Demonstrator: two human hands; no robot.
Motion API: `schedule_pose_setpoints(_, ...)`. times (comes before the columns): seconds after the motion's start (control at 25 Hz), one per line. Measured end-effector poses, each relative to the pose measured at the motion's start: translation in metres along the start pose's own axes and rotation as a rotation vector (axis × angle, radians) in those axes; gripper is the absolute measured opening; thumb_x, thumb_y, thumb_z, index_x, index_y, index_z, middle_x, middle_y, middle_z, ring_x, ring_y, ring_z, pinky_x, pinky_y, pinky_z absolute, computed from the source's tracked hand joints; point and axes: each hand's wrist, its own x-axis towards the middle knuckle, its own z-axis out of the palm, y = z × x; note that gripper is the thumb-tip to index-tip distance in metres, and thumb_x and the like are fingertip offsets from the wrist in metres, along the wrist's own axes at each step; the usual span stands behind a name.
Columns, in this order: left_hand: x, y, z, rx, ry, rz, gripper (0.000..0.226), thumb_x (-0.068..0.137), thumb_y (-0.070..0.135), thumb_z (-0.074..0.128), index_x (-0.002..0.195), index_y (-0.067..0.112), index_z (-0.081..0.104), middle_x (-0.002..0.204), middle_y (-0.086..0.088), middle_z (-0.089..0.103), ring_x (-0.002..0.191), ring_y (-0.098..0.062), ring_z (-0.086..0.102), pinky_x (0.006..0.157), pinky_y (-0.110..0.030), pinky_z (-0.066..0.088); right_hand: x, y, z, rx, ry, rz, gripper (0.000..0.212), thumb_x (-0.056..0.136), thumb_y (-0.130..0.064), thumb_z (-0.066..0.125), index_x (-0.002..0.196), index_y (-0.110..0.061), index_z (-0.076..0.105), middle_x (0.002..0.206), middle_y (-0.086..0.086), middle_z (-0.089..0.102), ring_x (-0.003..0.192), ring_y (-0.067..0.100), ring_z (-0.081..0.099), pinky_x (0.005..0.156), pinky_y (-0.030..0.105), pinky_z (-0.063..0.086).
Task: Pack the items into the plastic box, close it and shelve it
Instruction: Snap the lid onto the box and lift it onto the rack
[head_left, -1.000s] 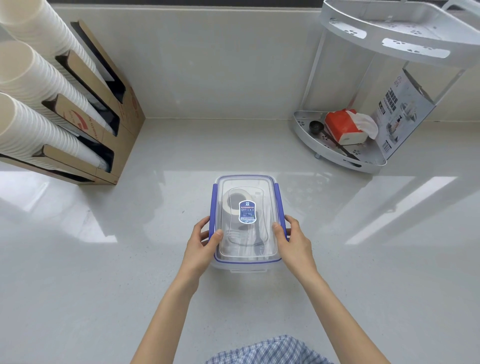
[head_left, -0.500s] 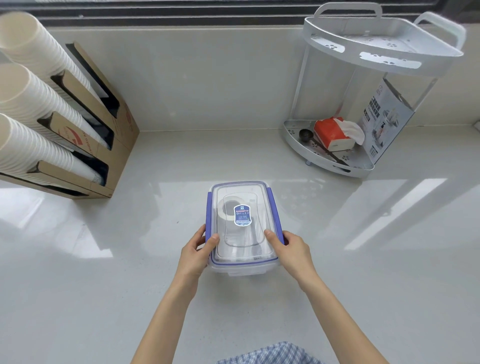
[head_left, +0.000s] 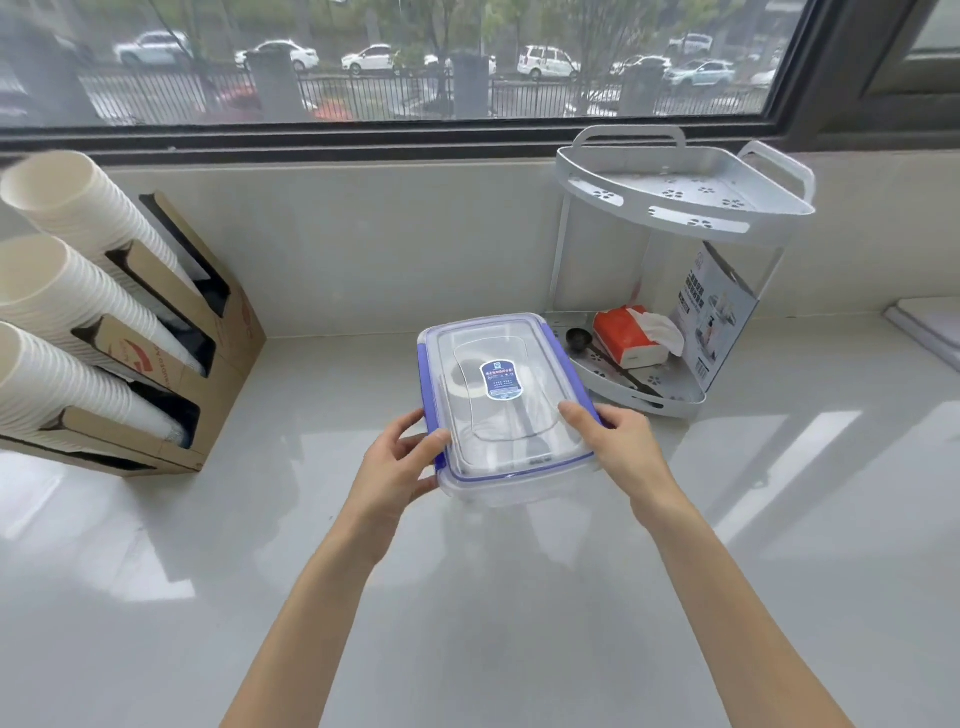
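Countertop (head_left: 519, 597): pale, glossy; bears the cup dispenser (head_left: 171, 364) at left and the corner shelf rack (head_left: 675, 218) at right.
Corner shelf rack: two tiers; upper tier looks bare; lower tier holds a red tissue pack (head_left: 626, 338), a black spoon (head_left: 597, 353) and a leaning printed card (head_left: 719, 317).
Plastic box (head_left: 506, 405): clear, rectangular, lid on, purple side latches folded down, blue label centred on lid; a ring-shaped item shows dimly inside. Position: held just left of the rack's lower tier, apparently lifted off the countertop.
Left hand (head_left: 400, 462): fingers clamped on the left near corner, thumb on the lid.
Right hand (head_left: 618, 441): fingers clamped on the right edge, thumb on the lid.
Risk, collision: the lower tier is crowded; entry there would strike the tissue pack or spoon.
Risk, slip: smooth plastic held near one end; tilting could let it slide.
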Motion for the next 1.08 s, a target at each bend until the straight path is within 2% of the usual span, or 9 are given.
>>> schedule_pose_setpoints(0.2, 0.010, 0.040, 0.027, -0.021, -0.017, 0.102, 0.038, 0.086, 0.027, 0.055, 0.122, 0.021, 0.045, 0.089, -0.002, 0.066, 0.067, -0.005, 0.063, 0.058, -0.018, 0.053, 0.019, -0.039, -0.040, 0.032, -0.019, -0.102, 0.045, 0.081, -0.038, 0.062, 0.071, 0.005, 0.059, 0.061, 0.014, 0.045, 0.061, 0.017, 0.037, 0.041, 0.013, 0.032)
schedule_pose_setpoints(0.32, 0.018, 0.066, 0.045, -0.062, -0.055, 0.170, 0.039, 0.085, 0.023, 0.057, 0.121, 0.027, 0.043, 0.086, -0.006, 0.065, 0.068, -0.007, 0.064, 0.054, -0.017, 0.053, 0.029, -0.068, -0.066, 0.030, -0.008, -0.124, 0.036, 0.082, -0.039, 0.061, 0.065, -0.007, 0.068, 0.101, 0.031, 0.065, 0.074, 0.015, 0.046, 0.052, 0.022, 0.035)
schedule_pose_setpoints(0.44, 0.027, 0.095, 0.065, -0.091, -0.106, 0.236, 0.042, 0.085, 0.021, 0.058, 0.122, 0.030, 0.040, 0.088, -0.007, 0.066, 0.068, -0.007, 0.066, 0.057, -0.020, 0.056, 0.039, -0.097, -0.092, 0.029, -0.005, -0.192, 0.035, 0.080, -0.039, 0.063, 0.048, -0.026, 0.068, 0.056, 0.011, 0.068, 0.052, 0.006, 0.047, 0.053, 0.025, 0.031)
schedule_pose_setpoints(0.52, 0.032, 0.111, 0.077, -0.097, -0.136, 0.265, 0.048, 0.083, 0.023, 0.059, 0.125, 0.032, 0.037, 0.093, -0.008, 0.067, 0.068, -0.008, 0.067, 0.063, -0.023, 0.059, 0.050, -0.112, -0.106, 0.018, -0.008, -0.229, 0.027, 0.080, -0.040, 0.064, 0.072, -0.017, 0.076, 0.080, 0.026, 0.070, 0.059, 0.015, 0.054, 0.069, 0.027, 0.029)
schedule_pose_setpoints(0.6, 0.040, 0.128, 0.092, -0.097, -0.158, 0.292, 0.053, 0.082, 0.023, 0.059, 0.128, 0.033, 0.034, 0.099, -0.011, 0.066, 0.068, -0.009, 0.068, 0.065, -0.025, 0.059, 0.064, -0.126, -0.124, -0.017, 0.009, -0.268, 0.056, 0.079, -0.042, 0.063, 0.102, 0.009, 0.063, 0.095, 0.033, 0.066, 0.072, 0.034, 0.054, 0.086, 0.043, 0.050)
schedule_pose_setpoints(0.8, 0.065, 0.166, 0.131, -0.048, -0.176, 0.397, 0.064, 0.081, 0.023, 0.060, 0.135, 0.030, 0.026, 0.100, -0.012, 0.065, 0.074, -0.012, 0.067, 0.066, -0.025, 0.060, 0.098, -0.156, -0.165, -0.093, 0.097, -0.305, 0.042, 0.080, -0.043, 0.063, 0.068, -0.003, 0.068, 0.051, -0.002, 0.048, 0.046, 0.008, 0.041, 0.055, 0.020, 0.033)
schedule_pose_setpoints(0.96, 0.088, 0.190, 0.160, -0.037, -0.180, 0.451, 0.056, 0.082, 0.018, 0.061, 0.126, 0.028, 0.027, 0.086, -0.007, 0.065, 0.061, -0.006, 0.067, 0.053, -0.019, 0.055, 0.127, -0.176, -0.185, -0.131, 0.151, -0.392, 0.055, 0.085, -0.042, 0.056, 0.097, 0.011, 0.064, 0.078, -0.002, 0.044, 0.065, 0.028, 0.043, 0.067, 0.030, 0.038)
schedule_pose_setpoints(1.0, 0.094, 0.195, 0.169, -0.042, -0.181, 0.457, 0.053, 0.082, 0.017, 0.061, 0.122, 0.026, 0.028, 0.084, -0.007, 0.064, 0.058, -0.004, 0.066, 0.052, -0.018, 0.055, 0.135, -0.180, -0.190, -0.130, 0.181, -0.408, 0.054, 0.087, -0.040, 0.055, 0.099, 0.013, 0.062, 0.111, 0.036, 0.053, 0.071, 0.031, 0.052, 0.074, 0.033, 0.042)
schedule_pose_setpoints(1.08, 0.108, 0.202, 0.185, -0.073, -0.169, 0.433, 0.050, 0.081, 0.017, 0.063, 0.117, 0.019, 0.029, 0.086, -0.006, 0.062, 0.054, -0.002, 0.066, 0.051, -0.018, 0.055, 0.148, -0.188, -0.198, -0.119, 0.230, -0.426, 0.042, 0.089, -0.036, 0.054, 0.095, 0.003, 0.070, 0.100, 0.018, 0.071, 0.098, 0.031, 0.063, 0.093, 0.039, 0.045)
